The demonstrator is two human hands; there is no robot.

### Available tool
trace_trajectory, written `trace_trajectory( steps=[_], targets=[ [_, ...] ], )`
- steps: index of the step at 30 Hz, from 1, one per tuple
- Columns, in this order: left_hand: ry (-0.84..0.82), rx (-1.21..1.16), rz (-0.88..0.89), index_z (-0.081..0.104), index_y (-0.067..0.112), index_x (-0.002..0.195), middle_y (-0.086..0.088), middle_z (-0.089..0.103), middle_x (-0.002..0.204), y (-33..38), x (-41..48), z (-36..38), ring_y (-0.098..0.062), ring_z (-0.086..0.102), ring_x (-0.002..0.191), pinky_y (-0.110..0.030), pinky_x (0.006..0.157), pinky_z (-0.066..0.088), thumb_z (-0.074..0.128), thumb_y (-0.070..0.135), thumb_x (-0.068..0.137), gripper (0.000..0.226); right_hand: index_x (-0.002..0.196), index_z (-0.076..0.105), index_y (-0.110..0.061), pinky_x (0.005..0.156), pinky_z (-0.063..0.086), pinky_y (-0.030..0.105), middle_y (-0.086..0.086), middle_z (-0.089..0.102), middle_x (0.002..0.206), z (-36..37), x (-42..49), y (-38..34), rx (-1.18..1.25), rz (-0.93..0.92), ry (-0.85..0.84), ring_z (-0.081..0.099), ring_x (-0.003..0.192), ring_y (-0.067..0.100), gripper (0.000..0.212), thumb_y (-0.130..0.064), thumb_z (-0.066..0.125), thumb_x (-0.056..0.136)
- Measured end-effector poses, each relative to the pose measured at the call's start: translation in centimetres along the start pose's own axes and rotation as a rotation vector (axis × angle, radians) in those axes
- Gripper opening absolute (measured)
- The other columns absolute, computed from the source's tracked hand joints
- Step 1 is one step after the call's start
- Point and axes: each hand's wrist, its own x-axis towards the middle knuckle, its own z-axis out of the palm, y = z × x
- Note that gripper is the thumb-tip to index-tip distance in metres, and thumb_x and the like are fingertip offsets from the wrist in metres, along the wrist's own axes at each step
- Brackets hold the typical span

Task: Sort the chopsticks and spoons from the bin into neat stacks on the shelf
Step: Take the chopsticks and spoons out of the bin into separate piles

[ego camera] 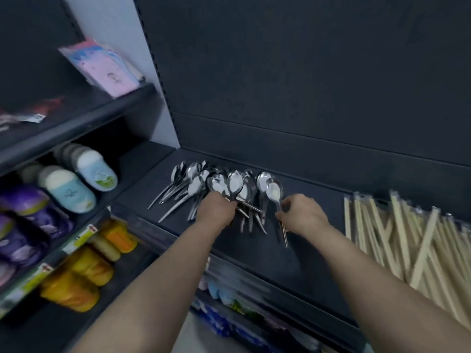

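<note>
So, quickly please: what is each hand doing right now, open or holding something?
Left hand: closed, grips the handles of a bunch of spoons.
Right hand: closed, pinches the handle of a single spoon.

A rack (76, 128) on the left carries several tiers. On its top tier a stack of pink packets (107, 70) leans back, with a blurred red packet (43, 108) near it. The tier below holds pale blue bottles (68, 189) with white caps lying on their sides, and purple packs (23, 200) sit just beside them. Lower still are orange packs (76, 289), below a strip of price labels (81, 236). Blue packets (216, 324) show at the bottom centre.
</note>
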Motion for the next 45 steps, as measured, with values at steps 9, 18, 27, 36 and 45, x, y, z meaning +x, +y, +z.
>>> trace_trajectory(
  steps=[9, 18, 27, 36, 45],
  targets=[
    [0.042, 0.305, 0.199, 0.066, 0.009, 0.094, -0.009, 0.068, 0.093, -0.8, 4.1, -1.3, -0.028, 0.064, 0.087, -0.031, 0.063, 0.046, 0.054, 0.023, 0.093, 0.018, 0.099, 0.066, -0.026, 0.072, 0.043, 0.029, -0.001, 0.068, 0.099, 2.5, 3.4, -3.6, -0.05, -0.038, 0.061, 0.061, 0.1, 0.026, 0.023, -0.04, 0.051, 0.092],
    [-0.029, 0.467, 0.518, 0.071, 0.016, 0.093, -0.006, 0.069, 0.102, 4.9, 2.1, 2.3, -0.029, 0.063, 0.1, -0.034, 0.077, 0.05, 0.052, 0.012, 0.085, 0.02, 0.107, 0.065, -0.026, 0.078, 0.044, 0.03, 0.006, 0.067, 0.112, -1.4, 0.2, 0.1, -0.422, -0.121, 0.218, 0.06, 0.107, 0.029, 0.023, -0.028, 0.049, 0.091],
    [-0.235, 0.54, 0.786, 0.071, 0.015, 0.09, -0.001, 0.07, 0.096, 13.7, -7.3, 11.3, -0.024, 0.065, 0.09, -0.035, 0.074, 0.054, 0.05, 0.012, 0.088, 0.022, 0.109, 0.067, -0.026, 0.08, 0.048, 0.03, 0.001, 0.068, 0.11, -9.0, -8.3, 12.7, -0.437, 0.098, 0.394, 0.062, 0.105, 0.025, 0.026, -0.022, 0.05, 0.089],
    [-0.286, 0.242, 1.01, 0.07, 0.022, 0.089, 0.003, 0.071, 0.093, 25.4, -24.4, 22.5, -0.022, 0.063, 0.091, -0.036, 0.079, 0.054, 0.054, 0.016, 0.088, 0.017, 0.096, 0.068, -0.024, 0.062, 0.038, 0.027, 0.0, 0.069, 0.095, -17.9, -18.8, 30.0, -0.476, 0.325, 0.525, 0.063, 0.091, 0.026, 0.021, -0.019, 0.048, 0.089],
    [-0.493, 0.571, 0.828, 0.03, 0.017, 0.055, -0.002, 0.032, 0.061, 28.2, -30.3, 33.4, -0.023, 0.034, 0.06, -0.025, 0.052, 0.029, 0.05, 0.0, 0.082, 0.037, 0.113, 0.064, -0.033, 0.079, 0.048, 0.03, -0.004, 0.066, 0.11, -20.6, -22.8, 42.5, -0.375, 0.3, 0.39, 0.06, 0.103, 0.023, 0.027, -0.024, 0.046, 0.095]
  ],
)
